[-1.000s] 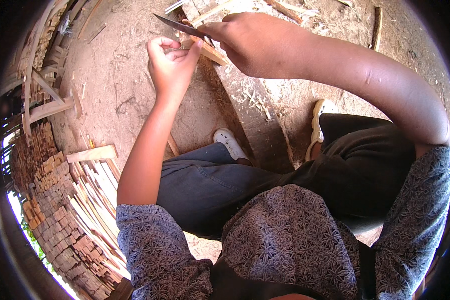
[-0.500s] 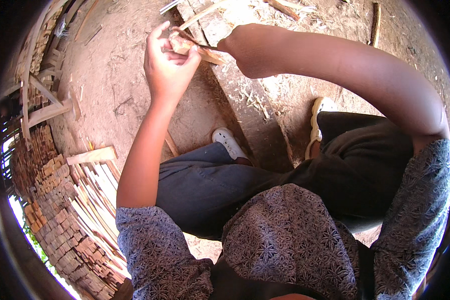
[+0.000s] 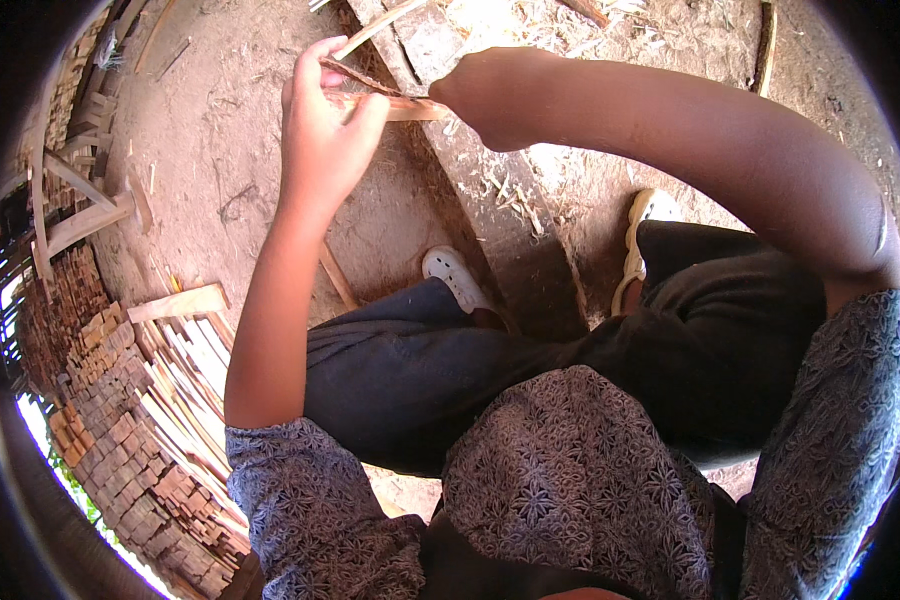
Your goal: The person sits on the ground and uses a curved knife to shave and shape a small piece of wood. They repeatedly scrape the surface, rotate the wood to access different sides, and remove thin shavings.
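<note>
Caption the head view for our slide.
Left hand grips a wood piece, right hand a knife, near a plank strewn with shavings.

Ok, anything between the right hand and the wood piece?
Nothing visible except the knife the right hand holds; its dark blade slants along the far side of the wood piece. The left hand grips the other end.
</note>
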A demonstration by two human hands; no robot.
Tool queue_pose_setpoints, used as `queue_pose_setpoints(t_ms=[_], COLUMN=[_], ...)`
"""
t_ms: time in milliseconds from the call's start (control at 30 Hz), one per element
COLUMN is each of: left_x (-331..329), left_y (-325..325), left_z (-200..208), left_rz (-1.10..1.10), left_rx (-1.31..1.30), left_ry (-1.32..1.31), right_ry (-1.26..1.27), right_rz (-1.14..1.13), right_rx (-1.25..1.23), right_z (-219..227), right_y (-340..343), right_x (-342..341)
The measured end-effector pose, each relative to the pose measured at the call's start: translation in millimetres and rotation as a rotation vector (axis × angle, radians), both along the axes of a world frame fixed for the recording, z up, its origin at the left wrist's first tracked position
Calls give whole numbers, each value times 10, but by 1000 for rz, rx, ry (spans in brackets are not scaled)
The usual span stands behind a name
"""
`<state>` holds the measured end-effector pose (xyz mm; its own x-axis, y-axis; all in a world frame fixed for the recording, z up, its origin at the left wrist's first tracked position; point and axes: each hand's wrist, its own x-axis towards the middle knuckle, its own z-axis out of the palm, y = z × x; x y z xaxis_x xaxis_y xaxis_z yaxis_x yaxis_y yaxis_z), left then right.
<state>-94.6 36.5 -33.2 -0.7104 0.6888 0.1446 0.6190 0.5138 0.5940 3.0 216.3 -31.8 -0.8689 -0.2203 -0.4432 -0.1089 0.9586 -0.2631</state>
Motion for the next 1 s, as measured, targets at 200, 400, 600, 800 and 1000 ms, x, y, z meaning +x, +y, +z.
queue_pose_setpoints(t_ms=[200,400,600,800,1000], left_x=[-28,86,206,263,351], left_y=[25,-41,-129,-200,53], left_z=[-16,51,-14,10,-18], left_rz=[45,64,-132,-77,-161], left_rx=[7,28,68,45,66], left_ry=[-66,-129,50,4,141], right_ry=[-38,12,-399,114,26], right_rz=[24,83,-410,-99,-32], right_rx=[49,49,-604,-288,-55], right_z=[98,-212,-485,-344,-109], right_y=[-97,-31,579,200,74], right_x=[-191,-289,2,117,204])
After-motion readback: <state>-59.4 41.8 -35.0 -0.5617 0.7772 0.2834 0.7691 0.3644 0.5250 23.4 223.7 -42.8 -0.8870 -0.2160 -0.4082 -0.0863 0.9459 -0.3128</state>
